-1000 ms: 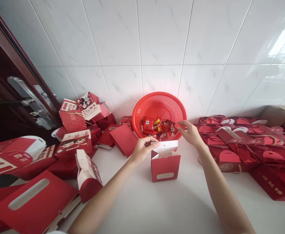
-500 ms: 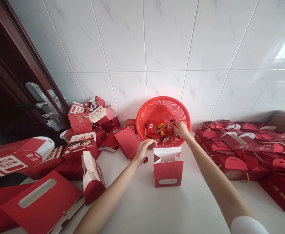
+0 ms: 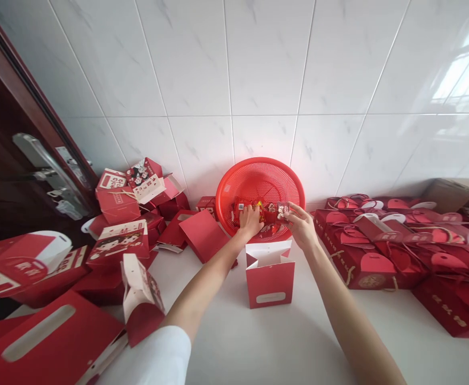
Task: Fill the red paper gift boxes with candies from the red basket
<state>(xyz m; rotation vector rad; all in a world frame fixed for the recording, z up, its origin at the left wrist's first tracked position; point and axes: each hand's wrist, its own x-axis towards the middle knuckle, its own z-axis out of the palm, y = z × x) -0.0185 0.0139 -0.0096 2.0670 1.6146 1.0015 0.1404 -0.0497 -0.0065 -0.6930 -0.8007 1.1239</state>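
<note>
A red plastic basket (image 3: 262, 162) with perforated sides leans toward me by the wall, small wrapped sweets (image 3: 272, 229) in its bottom. My left hand (image 3: 250, 220) reaches over the basket's front rim into the sweets. Its fingers are bent down and closed; what lies under them is hidden. At the basket's right side, my right hand (image 3: 302, 224) pinches a small clear-and-dark packet (image 3: 282, 209) between thumb and fingers. Just in front of the basket stands a red paper gift box (image 3: 270, 283), upright, its top open and white inside.
Red gift boxes with handles (image 3: 373, 267) stand in rows on the right. Loose and part-folded red boxes (image 3: 118, 240) are heaped at the left, near a dark door (image 3: 2, 107) with a metal handle. A flat red card box (image 3: 203, 235) lies left of the basket. White tiles form the wall.
My left hand has moved forward from the basket's front rim into the sweets. My right hand has drawn back slightly, with the small packet now visible in its fingers. The view has shifted right.
</note>
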